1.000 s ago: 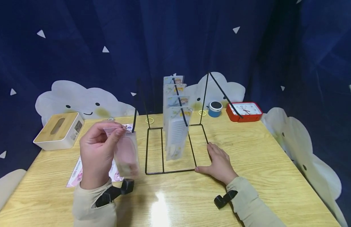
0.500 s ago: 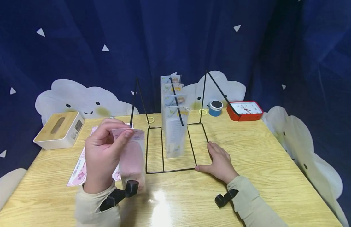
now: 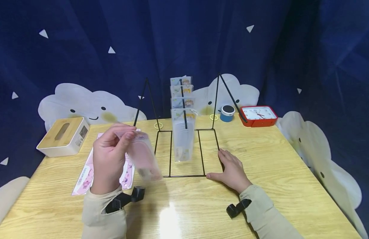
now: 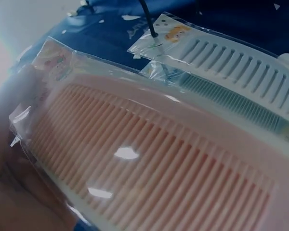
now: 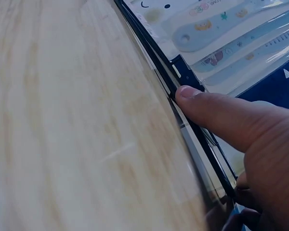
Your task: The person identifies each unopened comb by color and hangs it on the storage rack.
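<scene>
In the head view my left hand (image 3: 110, 159) pinches the top edge of a clear packet holding a pink comb (image 4: 149, 144). The tip of the left rod of a black wire rack (image 3: 187, 176) ends right at those fingertips. The packet's lower end slants off to the right, over the rack's front left corner. On the rack's middle rod hang several packets of pale combs (image 3: 183, 139), one behind another. My right hand (image 3: 232, 171) rests at the front right corner of the rack's base, its thumb (image 5: 212, 110) pressing on the bar, fingers along the side bar.
Pink printed packets (image 3: 86, 179) lie on the table beneath my left hand. A wood-topped tissue box (image 3: 62, 137) stands at the back left. Behind the rack are two yellow rings (image 3: 158, 126), a blue speaker-like cylinder (image 3: 227, 114) and a red clock (image 3: 259, 116). The right rod (image 3: 230, 94) juts forward.
My left hand has shifted slightly right with the pink comb packet, whose lower end has swung out to the right. The hanging packets have swayed a little. My right hand stays at the corner.
</scene>
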Motion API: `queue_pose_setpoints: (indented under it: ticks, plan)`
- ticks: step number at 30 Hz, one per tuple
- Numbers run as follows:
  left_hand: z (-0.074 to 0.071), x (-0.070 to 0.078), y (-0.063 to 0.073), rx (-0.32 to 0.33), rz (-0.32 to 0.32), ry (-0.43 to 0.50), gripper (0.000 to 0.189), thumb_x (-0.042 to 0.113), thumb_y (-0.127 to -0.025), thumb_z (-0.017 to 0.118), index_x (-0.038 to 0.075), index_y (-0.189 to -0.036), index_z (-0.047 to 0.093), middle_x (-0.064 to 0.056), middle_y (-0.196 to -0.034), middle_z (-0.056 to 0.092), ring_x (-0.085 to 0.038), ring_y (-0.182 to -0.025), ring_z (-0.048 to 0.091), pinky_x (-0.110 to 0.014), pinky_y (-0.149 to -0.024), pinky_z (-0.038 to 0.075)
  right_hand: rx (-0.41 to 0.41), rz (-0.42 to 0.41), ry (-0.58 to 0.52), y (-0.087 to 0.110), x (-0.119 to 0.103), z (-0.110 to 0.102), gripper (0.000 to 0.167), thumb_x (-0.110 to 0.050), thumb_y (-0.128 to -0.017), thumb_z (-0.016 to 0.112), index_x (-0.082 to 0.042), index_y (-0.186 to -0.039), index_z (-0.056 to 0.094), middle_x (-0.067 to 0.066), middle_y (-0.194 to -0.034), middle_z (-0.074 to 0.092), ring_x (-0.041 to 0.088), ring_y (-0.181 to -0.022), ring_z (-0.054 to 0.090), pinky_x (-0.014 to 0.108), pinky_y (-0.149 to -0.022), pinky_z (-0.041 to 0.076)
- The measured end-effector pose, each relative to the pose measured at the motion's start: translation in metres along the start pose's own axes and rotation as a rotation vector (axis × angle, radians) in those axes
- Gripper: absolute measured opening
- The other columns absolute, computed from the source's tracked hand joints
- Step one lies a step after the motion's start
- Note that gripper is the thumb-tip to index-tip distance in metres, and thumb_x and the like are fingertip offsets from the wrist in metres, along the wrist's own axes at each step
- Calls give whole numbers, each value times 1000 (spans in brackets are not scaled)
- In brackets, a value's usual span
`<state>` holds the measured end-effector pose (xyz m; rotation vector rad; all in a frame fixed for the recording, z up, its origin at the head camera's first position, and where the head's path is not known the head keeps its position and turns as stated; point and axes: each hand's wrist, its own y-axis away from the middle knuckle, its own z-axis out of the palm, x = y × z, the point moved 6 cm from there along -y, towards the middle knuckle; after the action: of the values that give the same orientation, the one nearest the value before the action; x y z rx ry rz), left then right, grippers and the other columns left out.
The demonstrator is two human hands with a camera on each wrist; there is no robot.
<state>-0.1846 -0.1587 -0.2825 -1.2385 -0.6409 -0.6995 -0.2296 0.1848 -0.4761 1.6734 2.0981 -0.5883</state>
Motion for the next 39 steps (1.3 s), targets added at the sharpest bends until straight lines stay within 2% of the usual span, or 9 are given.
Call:
queue_pose_setpoints:
  ticks: [6,9,13,19,25,30,35,37,39]
  plan:
    - [1,-7,0,0,-115,45,13,3,-98,63,3,-104,74,-5,-96,74,-14,-85,67,-23,-72,51,1,0,-7,-1,0,-1,111,-57,-73,83,6,-151,36,22,-160,32,42,-148,22,61,-114,15]
    - [4,-8,0,-41,-107,101,15,4,-100,58,3,-103,73,-6,-97,74,-15,-88,68,-24,-77,52,-2,7,-13,-1,1,-1,111,-58,-73,83,5,-152,36,21,-160,32,41,-148,22,62,-114,15]
    - [9,-7,0,-78,-83,87,17,5,-102,54,4,-100,72,-6,-95,75,-17,-90,70,-26,-81,52,-3,13,-20,0,2,0,111,-58,-73,83,4,-152,36,20,-161,31,41,-149,22,63,-113,15]
    - [15,-6,4,-119,-88,69,15,5,-102,55,0,-100,70,-8,-94,76,-18,-88,71,-26,-79,53,-8,23,-24,2,3,-2,111,-58,-74,82,5,-153,34,21,-161,29,41,-148,21,63,-114,14]
    - [14,-8,0,-116,-51,81,18,6,-103,53,5,-104,72,-6,-97,75,-17,-91,70,-26,-81,52,-7,31,-36,2,2,-6,110,-55,-74,84,5,-153,34,21,-161,29,41,-148,21,62,-114,13]
    - [11,-18,-3,-85,-55,105,21,8,-103,54,4,-116,71,-4,-102,69,-15,-95,65,-23,-83,49,-16,34,-32,1,1,-4,110,-55,-75,84,5,-152,35,21,-161,29,42,-148,22,62,-114,14]
    - [8,-34,-4,-53,-123,75,31,4,-102,55,8,-132,60,2,-90,62,-10,-88,58,-20,-79,46,-15,33,-30,-1,0,-2,110,-55,-74,84,5,-152,36,21,-161,30,41,-148,22,62,-114,14]
    - [6,-42,-4,-45,-156,54,33,-1,-100,56,8,-132,58,3,-89,63,-9,-86,58,-19,-78,47,-13,34,-27,-1,0,-1,110,-55,-74,84,5,-152,36,20,-161,30,41,-148,22,61,-114,15]
    - [4,-48,-4,-56,-167,42,24,-2,-99,58,6,-122,60,3,-92,65,-11,-95,61,-21,-86,48,-11,34,-24,-2,1,0,110,-55,-74,84,5,-152,36,20,-161,30,40,-149,22,61,-114,15]
